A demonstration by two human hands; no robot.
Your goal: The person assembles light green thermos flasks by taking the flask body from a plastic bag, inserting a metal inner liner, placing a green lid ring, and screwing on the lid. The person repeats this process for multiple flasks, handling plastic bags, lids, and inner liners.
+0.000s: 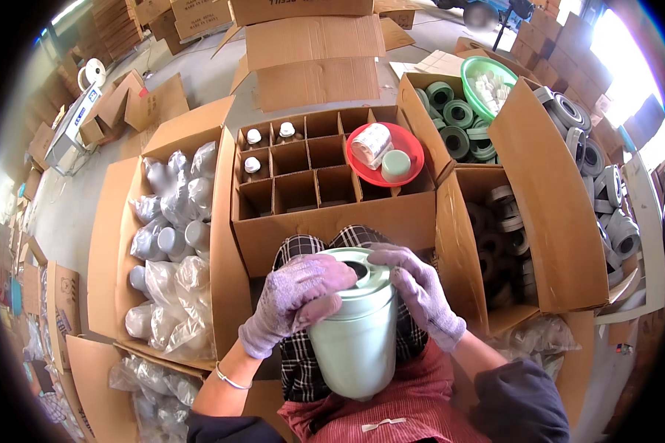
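A pale green thermos body [353, 351] stands between my thighs over the red apron, its rounded lower end toward me. Its top carries a ring-shaped pale green collar [340, 255] with a dark round opening. My left hand [301, 299], in a grey-purple glove, is closed over the collar's left side, thumb below the fingers. Bent gloved fingers of my right hand [425, 292] press on the collar's right edge. Just beyond, a red bowl [414, 142] holds a roll of white labels [372, 143] and a pale green cup-shaped cap [396, 164].
The bowl rests on a divided carton [332, 221] with several white-topped pieces in its cells. At left, a carton [225, 295] holds bagged flasks. At right, cartons hold green rings [458, 113] and grey rings [609, 184]. A green basin [467, 74] contains white parts.
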